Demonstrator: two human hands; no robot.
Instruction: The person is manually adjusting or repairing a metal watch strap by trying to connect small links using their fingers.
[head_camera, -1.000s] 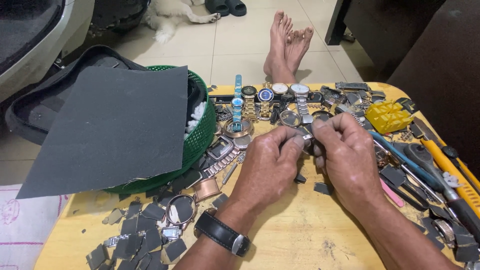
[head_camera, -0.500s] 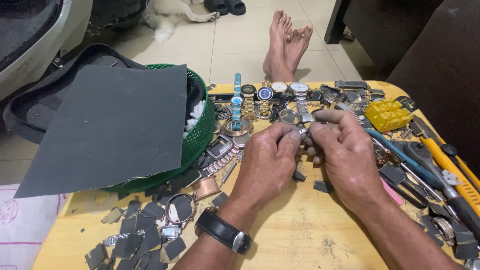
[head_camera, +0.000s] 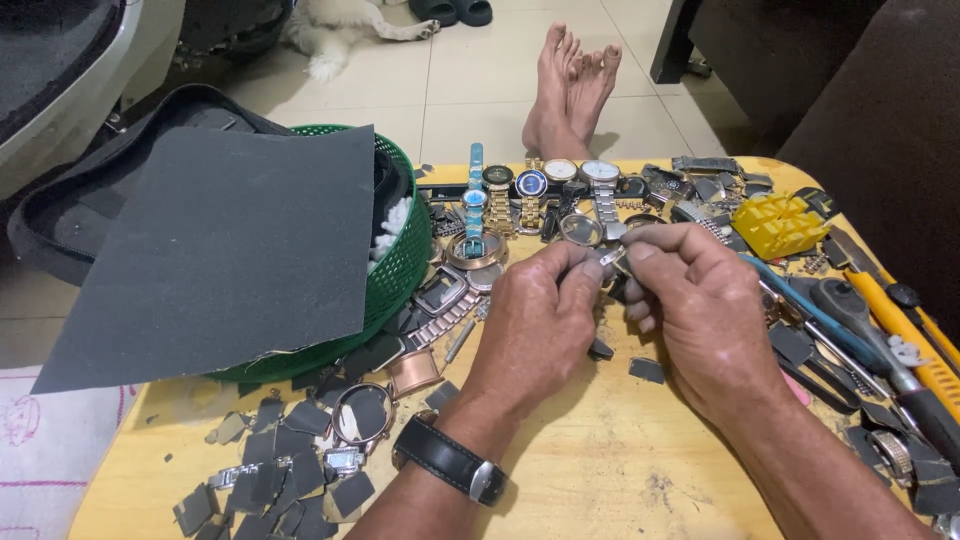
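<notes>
Silvery small watch part (head_camera: 612, 258) pinched between both grips, left hand (head_camera: 535, 325) and right hand (head_camera: 700, 315) closed on it, wooden surface (head_camera: 600, 470) below, watches (head_camera: 530, 190) laid just beyond.

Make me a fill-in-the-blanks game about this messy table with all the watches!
1. The basket beside the watches is coloured ____.
2. A black watch sits on the wrist of the ____ hand.
3. Both hands pinch a small metal part between their ____.
4. The big dark sheet lies on top of the ____.

Missing words: green; left; fingers; basket

two hands (head_camera: 540, 320) (head_camera: 700, 310), one green basket (head_camera: 400, 275), one sandpaper sheet (head_camera: 230, 250), one yellow block (head_camera: 785, 222).
</notes>
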